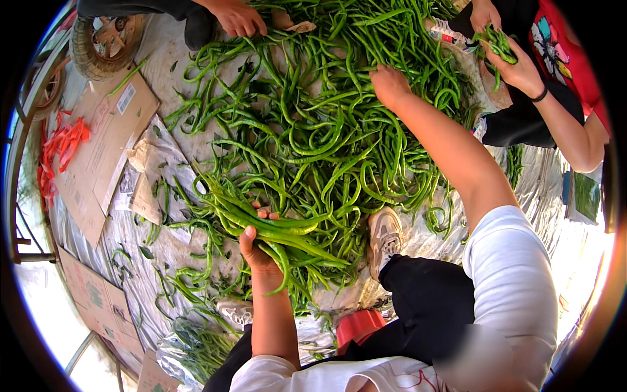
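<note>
A bunch of long green chili peppers (274, 228) rests in my left hand (258, 251), the thumb over the near side and fingertips showing beyond. It is held just above the near left part of a wide heap of loose green chili peppers (320, 137). My right arm stretches forward across that heap. Far out, my right hand (390, 86) is down among the peppers, its fingers curled in at a green chili pepper; the fingertips are partly hidden.
Co-workers' hands show at the far edge: one hand (238, 18) at top left, another person's hand (519, 68) holding peppers at right. Cardboard (98, 144), red plastic strips (65, 144) and a wheel (108, 42) lie left. A red stool (359, 325) is near my legs.
</note>
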`<state>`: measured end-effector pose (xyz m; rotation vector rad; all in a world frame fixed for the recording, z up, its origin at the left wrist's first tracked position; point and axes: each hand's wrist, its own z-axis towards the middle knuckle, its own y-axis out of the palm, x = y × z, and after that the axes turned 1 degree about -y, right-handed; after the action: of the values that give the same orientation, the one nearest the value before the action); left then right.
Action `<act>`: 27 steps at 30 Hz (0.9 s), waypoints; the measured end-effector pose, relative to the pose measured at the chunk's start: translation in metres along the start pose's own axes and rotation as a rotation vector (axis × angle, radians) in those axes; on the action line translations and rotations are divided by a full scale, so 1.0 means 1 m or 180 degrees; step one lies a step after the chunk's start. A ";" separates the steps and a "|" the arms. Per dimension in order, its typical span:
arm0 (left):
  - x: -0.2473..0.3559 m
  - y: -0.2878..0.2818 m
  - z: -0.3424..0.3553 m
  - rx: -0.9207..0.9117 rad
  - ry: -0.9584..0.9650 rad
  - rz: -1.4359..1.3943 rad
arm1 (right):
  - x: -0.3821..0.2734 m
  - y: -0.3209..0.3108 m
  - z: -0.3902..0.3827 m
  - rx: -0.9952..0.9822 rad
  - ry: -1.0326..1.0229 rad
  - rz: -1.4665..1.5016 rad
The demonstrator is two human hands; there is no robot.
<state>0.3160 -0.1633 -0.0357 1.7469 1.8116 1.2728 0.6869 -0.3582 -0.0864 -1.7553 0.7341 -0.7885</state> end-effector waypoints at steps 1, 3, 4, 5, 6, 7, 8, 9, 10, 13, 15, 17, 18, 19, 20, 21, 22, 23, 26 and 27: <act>0.001 0.003 0.000 0.0027 -0.0043 0.0036 | 0.004 0.002 -0.007 0.0005 -0.0032 0.0181; 0.012 0.000 0.000 0.0066 -0.0058 0.0104 | -0.003 -0.002 -0.031 0.0037 -0.0173 0.0592; 0.016 -0.001 0.002 0.0042 -0.0049 0.0135 | -0.002 -0.003 -0.042 0.0118 -0.0069 0.0834; 0.017 -0.002 0.004 0.0004 -0.0075 0.0153 | 0.005 -0.003 -0.058 0.0190 0.0067 0.1052; 0.019 -0.003 0.005 -0.0059 -0.0031 0.0173 | 0.011 -0.001 -0.073 0.0254 0.0203 0.1287; 0.021 -0.005 0.006 -0.0077 -0.0018 0.0105 | 0.018 0.001 -0.087 -0.0117 0.0282 0.1877; 0.021 -0.007 0.007 -0.0106 -0.0005 0.0031 | 0.025 0.000 -0.100 -0.0478 0.0364 0.2458; 0.025 -0.009 0.007 -0.0139 0.0039 -0.0031 | 0.025 -0.006 -0.111 -0.0830 0.0418 0.3053; 0.027 -0.015 0.008 -0.0223 0.0088 -0.0095 | 0.022 -0.011 -0.124 -0.1223 0.0627 0.4062; 0.034 -0.004 -0.001 -0.0237 0.0229 0.0052 | 0.008 -0.035 -0.162 -0.1676 0.0837 0.5504; 0.039 0.010 -0.009 -0.0329 0.0195 0.0054 | 0.006 -0.031 -0.181 -0.1370 0.0769 0.5564; 0.051 0.025 -0.020 -0.0403 0.0229 0.0103 | 0.004 -0.018 -0.201 -0.0928 0.0867 0.5471; 0.059 0.041 -0.029 -0.0387 0.0273 0.0292 | 0.006 -0.010 -0.213 -0.0880 0.0924 0.4963; 0.071 0.051 -0.037 -0.0448 0.0428 0.0510 | 0.007 -0.001 -0.225 -0.0798 0.0972 0.4477; 0.083 0.060 -0.045 -0.0527 0.0569 0.0716 | 0.009 0.022 -0.243 -0.0393 0.0843 0.3964; 0.092 0.070 -0.053 -0.0602 0.0698 0.0898 | 0.011 0.038 -0.265 0.0004 0.0756 0.3422; 0.103 0.087 -0.072 -0.0534 0.0674 0.0938 | 0.004 0.041 -0.287 -0.0021 0.0697 0.3293; 0.122 0.091 -0.086 -0.0555 0.0776 0.1007 | -0.007 0.041 -0.308 -0.0029 0.0611 0.3178; 0.167 0.119 -0.140 -0.0719 0.1160 0.1245 | -0.025 0.094 -0.391 -0.0143 0.0389 0.2406; 0.174 0.121 -0.147 -0.0895 0.1189 0.1318 | -0.016 0.102 -0.420 -0.0370 0.0428 0.2272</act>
<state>0.2481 -0.0755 0.1970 1.8720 1.3774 2.0250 0.3327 -0.6058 -0.0796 -1.3892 1.4123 -0.3748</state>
